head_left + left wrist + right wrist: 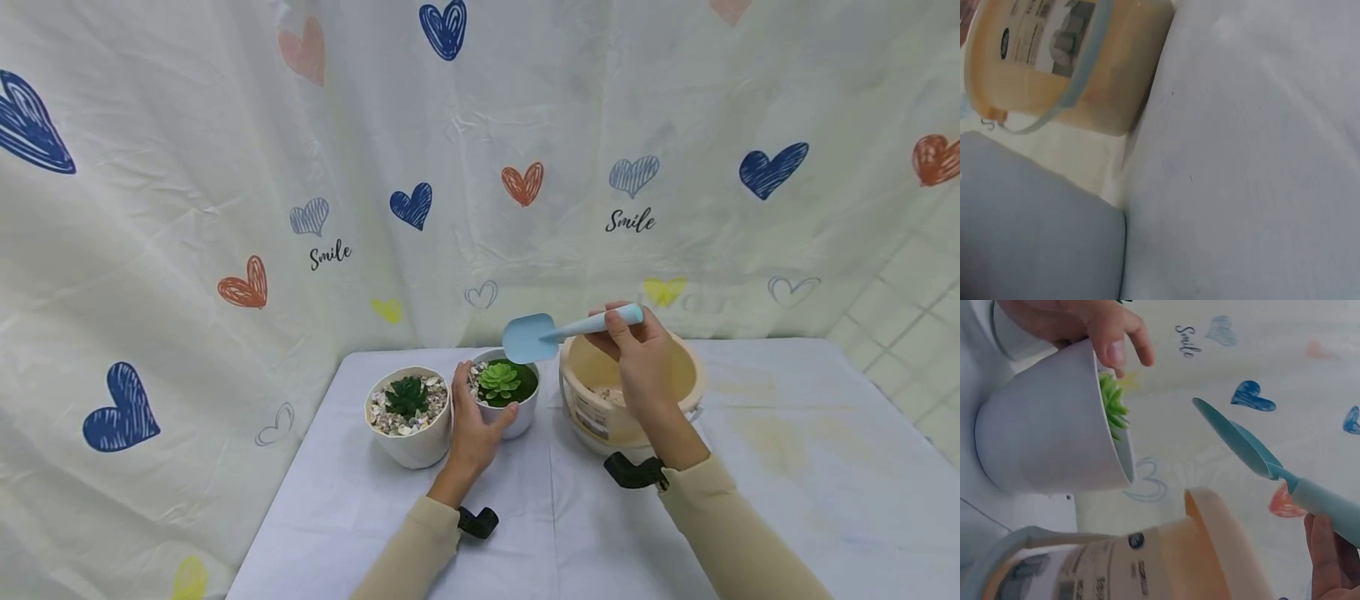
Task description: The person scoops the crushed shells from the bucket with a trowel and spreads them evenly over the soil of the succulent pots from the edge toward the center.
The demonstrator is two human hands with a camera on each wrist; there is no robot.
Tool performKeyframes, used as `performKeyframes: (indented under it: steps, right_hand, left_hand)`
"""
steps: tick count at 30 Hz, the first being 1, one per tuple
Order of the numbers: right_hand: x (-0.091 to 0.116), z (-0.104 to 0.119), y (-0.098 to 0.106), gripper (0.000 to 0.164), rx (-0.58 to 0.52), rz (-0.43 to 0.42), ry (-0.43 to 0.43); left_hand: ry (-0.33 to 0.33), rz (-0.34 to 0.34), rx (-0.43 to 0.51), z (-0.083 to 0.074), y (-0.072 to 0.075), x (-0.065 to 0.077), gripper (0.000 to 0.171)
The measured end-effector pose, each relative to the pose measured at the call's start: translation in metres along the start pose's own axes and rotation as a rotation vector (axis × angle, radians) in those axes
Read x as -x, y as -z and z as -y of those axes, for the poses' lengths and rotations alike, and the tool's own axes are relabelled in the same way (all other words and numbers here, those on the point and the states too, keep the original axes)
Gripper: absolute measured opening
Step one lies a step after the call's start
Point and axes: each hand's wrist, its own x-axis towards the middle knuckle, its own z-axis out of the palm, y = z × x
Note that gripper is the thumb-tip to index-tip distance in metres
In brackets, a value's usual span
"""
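My right hand (647, 367) grips the handle of a light blue toy shovel (529, 338). The shovel's blade hangs over the far rim of a white flowerpot (519, 418), and no load shows on it in the right wrist view. A light green succulent (499, 380) grows in that pot, with pebbles on its left and a dark green surface on its right. My left hand (476, 432) holds this pot from the left and front, thumb and fingers at the rim. In the left wrist view that hand is hidden.
Left of the hands stands a cream pot (416, 443) with a dark green succulent and pebbles. A beige bucket (592, 418) with some grainy material inside stands under the right hand. Behind the white table (787, 483) hangs a curtain (570, 258) printed with hearts.
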Motion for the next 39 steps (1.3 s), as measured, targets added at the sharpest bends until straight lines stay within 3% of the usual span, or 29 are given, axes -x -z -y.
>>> performKeyframes:
  steps: [3, 8, 11, 14, 16, 18, 23, 26, 28, 33, 39]
  right_hand:
    - [0.003, 0.016, 0.016, 0.023, -0.029, -0.037, 0.022]
    - [0.007, 0.039, 0.047, 0.024, -0.056, -0.093, 0.036]
    - [0.008, 0.051, 0.067, 0.021, -0.078, -0.111, 0.046]
    - [0.008, 0.058, 0.083, 0.017, -0.070, -0.117, 0.057]
    - [0.008, 0.059, 0.092, 0.014, -0.006, -0.102, 0.048]
    - [0.008, 0.058, 0.099, 0.013, 0.119, -0.086, 0.027]
    - [0.006, 0.053, 0.106, 0.024, 0.641, -0.024, -0.032]
    - [0.004, 0.050, 0.106, 0.036, 0.944, 0.029, -0.029]
    - [0.001, 0.047, 0.105, 0.040, 1.075, 0.081, -0.006]
    - [-0.006, 0.043, 0.100, 0.039, 1.201, 0.255, 0.047]
    - [-0.009, 0.043, 0.094, 0.032, 1.293, 0.421, 0.042]
  left_hand:
    - [-0.082, -0.049, -0.108, -0.012, -0.004, 0.003, 0.099]
    - [-0.269, -0.091, -0.181, -0.035, -0.011, 0.010, 0.086]
    - [-0.414, -0.070, -0.152, -0.049, -0.020, 0.013, 0.068]
    - [-0.474, 0.015, -0.052, -0.062, -0.030, 0.016, 0.049]
    - [-0.435, 0.091, 0.026, -0.068, -0.038, 0.017, 0.044]
    - [-0.347, 0.150, 0.096, -0.074, -0.045, 0.018, 0.044]
    - [-0.141, 0.213, 0.188, -0.080, -0.060, 0.019, 0.060]
    - [-0.086, 0.247, 0.201, -0.079, -0.068, 0.017, 0.068]
    - [-0.067, 0.270, 0.224, -0.078, -0.073, 0.015, 0.070]
    - [-0.030, 0.252, 0.278, -0.075, -0.086, 0.010, 0.069]
    - [0.004, 0.215, 0.311, -0.069, -0.096, 0.009, 0.067]
